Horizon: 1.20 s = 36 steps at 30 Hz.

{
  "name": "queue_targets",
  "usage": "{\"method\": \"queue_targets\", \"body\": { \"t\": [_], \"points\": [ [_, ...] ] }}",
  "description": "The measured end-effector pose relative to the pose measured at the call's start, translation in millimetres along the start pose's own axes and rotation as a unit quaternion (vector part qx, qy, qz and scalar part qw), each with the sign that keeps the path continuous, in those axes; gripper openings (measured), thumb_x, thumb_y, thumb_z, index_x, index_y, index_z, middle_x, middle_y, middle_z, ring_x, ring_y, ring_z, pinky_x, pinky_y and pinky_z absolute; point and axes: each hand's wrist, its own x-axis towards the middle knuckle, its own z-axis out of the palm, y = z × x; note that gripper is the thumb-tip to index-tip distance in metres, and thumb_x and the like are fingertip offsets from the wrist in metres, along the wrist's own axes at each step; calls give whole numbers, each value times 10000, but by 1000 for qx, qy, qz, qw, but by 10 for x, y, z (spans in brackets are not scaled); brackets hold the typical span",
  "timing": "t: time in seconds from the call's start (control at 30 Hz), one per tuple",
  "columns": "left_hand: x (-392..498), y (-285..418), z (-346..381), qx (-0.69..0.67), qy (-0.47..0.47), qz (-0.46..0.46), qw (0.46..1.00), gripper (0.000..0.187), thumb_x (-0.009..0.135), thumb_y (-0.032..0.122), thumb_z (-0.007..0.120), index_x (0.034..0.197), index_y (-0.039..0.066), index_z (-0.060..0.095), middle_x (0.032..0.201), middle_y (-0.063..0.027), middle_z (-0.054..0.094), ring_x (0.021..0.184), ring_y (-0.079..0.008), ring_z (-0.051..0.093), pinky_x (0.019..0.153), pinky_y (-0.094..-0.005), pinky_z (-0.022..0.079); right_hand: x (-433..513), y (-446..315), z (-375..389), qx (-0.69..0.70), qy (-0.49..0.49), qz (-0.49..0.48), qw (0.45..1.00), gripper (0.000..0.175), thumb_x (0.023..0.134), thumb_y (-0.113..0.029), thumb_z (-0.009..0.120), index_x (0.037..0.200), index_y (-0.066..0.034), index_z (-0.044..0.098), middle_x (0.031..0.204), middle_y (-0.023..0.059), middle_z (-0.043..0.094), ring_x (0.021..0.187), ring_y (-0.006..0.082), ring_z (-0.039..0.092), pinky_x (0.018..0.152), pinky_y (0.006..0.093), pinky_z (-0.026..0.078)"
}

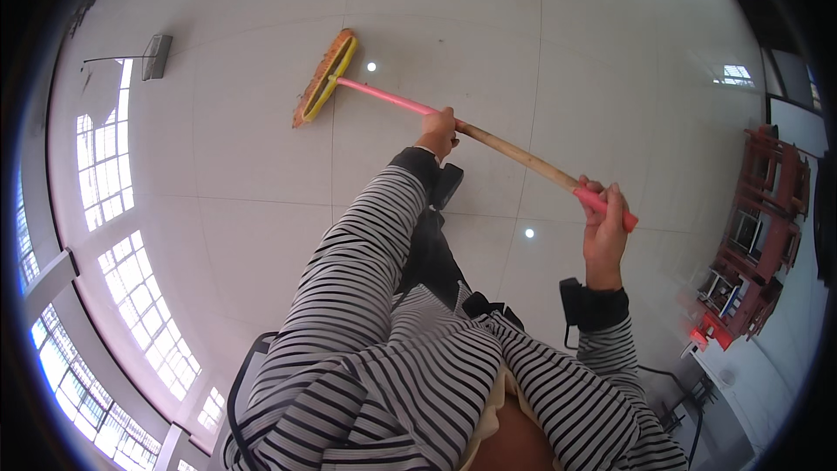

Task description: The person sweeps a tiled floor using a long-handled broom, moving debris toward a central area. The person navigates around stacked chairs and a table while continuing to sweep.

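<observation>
A push broom with a yellow head, orange bristles and a pink-and-wood handle slants across the view, its head on the tiled floor at the upper left of centre. My left hand is closed around the middle of the handle, near the lower end of its long pink section. Around the pink grip at the handle's far end, at the right, my right hand has its fingers curled. Both wrists wear black bands with a dark box attached.
A long-handled dustpan rests on the glossy tiled floor at the upper left. Reddish-brown wooden furniture is stacked along the right side, with a red object at its near end. Windows line the left wall.
</observation>
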Motion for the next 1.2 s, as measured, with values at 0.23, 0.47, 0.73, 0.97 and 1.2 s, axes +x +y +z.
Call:
{"method": "queue_targets", "body": {
  "t": [0.23,0.47,0.73,0.97,1.2],
  "points": [
    [-489,-1047,819,510,-229,265,786,284,631,150,662,820,45,478,657,-95,549,595,-228,560,490,-336,437,-719,-492,-1102,-26,146,-3,989,290,867,-248,381,783,8,487,852,129,560,903,259,535,830,337,434],
    [-1194,-1186,796,-25,-180,-159,970,155,780,191,440,702,60,414,554,-56,384,443,-156,362,411,-328,360,-913,-941,-1533,-46,128,-46,990,232,859,-211,390,747,-27,477,767,97,535,854,253,532,862,401,387],
    [-616,-1289,-796,-200,19,-158,967,74,730,122,409,680,81,373,542,-38,348,426,-123,296,402,-249,306,-233,94,-371,-49,-152,84,984,214,837,-138,430,699,18,481,777,137,581,802,245,567,796,360,420],
    [-210,-1362,418,-209,1,-58,976,177,784,237,415,724,71,430,596,-51,415,489,-159,394,424,-304,373,614,-204,-1038,-50,-144,69,986,211,838,-162,438,685,-23,481,795,129,571,882,268,546,802,377,431],
    [-815,-1139,2668,-167,-135,-84,973,209,788,188,401,664,24,438,567,-100,437,456,-198,437,406,-347,407,995,-1632,-2489,-98,-22,-31,994,214,846,-179,417,750,-3,491,814,123,557,876,265,546,787,333,447]
  ]
}}
